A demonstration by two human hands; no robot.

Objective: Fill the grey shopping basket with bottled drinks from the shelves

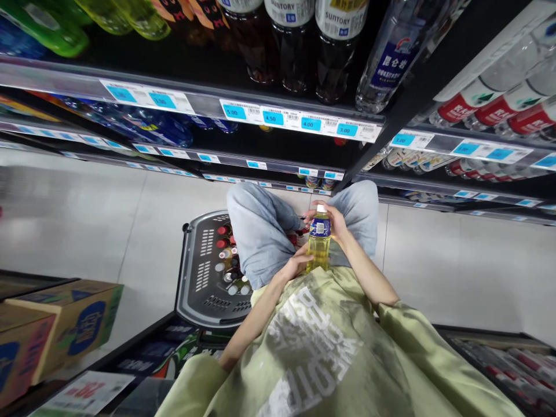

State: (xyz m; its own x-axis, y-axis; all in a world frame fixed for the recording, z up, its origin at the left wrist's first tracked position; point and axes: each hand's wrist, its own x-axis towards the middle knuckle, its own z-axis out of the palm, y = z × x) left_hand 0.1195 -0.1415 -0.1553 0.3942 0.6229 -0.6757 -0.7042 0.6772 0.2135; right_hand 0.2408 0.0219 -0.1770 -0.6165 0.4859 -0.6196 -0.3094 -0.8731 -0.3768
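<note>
From where I stand, printed cardboard boxes (pixel 72 321) sit well left of the grey basket (pixel 180 281). Inside the basket, bottles (pixel 223 243) stand close together, caps up, probably because the crowding props them upright. The basket itself is just beside the person's left leg (pixel 263 231), which seems a handy spot that leaves both hands free.

Right of the basket, between the parted knees, is the bottle of yellow drink (pixel 318 255), its white cap (pixel 321 208) on. The left hand (pixel 295 265) grasps its lower body, I'd say bearing the weight; the right hand (pixel 336 223) curls round the upper part near the cap, presumably steadying it. Gripped low and high like that, the bottle leaves its label (pixel 320 227) uncovered, barcode towards the wearer.

Farther right of the basket, beyond the right knee (pixel 362 211), red-labelled bottles (pixel 486 104) line a shelf, apparently ranked together by kind above their price tags (pixel 490 150).
</note>
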